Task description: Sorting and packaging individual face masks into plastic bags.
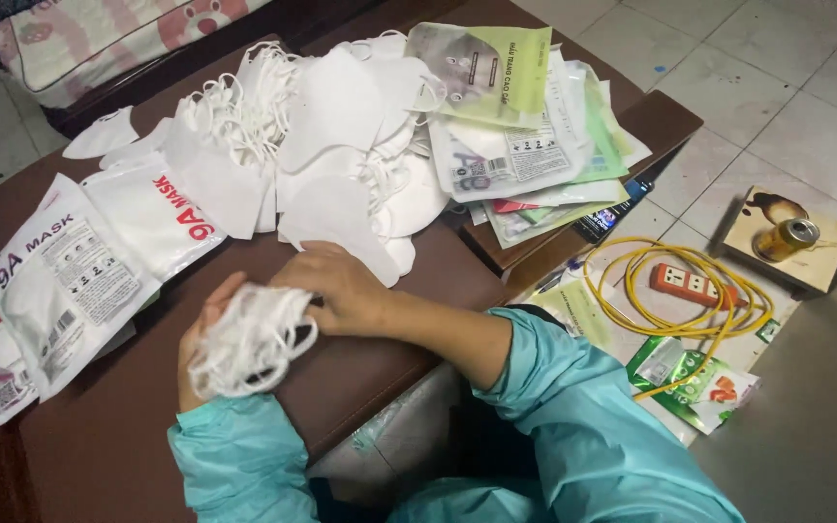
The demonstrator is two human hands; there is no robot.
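At the far left of the brown tabletop [380, 378], I see flat white mask packets [60, 281] lying overlapped, printed side up, with one more packet [157, 213] angled beside them. Just right of these, near the front edge, my left hand [203, 334] cups a small stack of white masks [249, 339], the fingers curled closed around its underside with the ear loops spilling over. My right hand [341, 291] rests against the stack's right side, fingers bent and pressing the masks together; I cannot tell whether it pinches a single mask or only steadies the bunch. Behind both hands sprawls the loose heap of white masks [322, 136], and further right a slipping pile of green and white empty pouches [525, 126] overhangs the tabletop's corner. On the floor [787, 77] to the right lie a coiled yellow cable with an orange power strip [695, 284] and a can [787, 238] on a small board.

I judge the step in hand to be gathering and squaring a counted bunch. The next move calls for keeping the edges aligned and the loops tucked so the stack stays slim.
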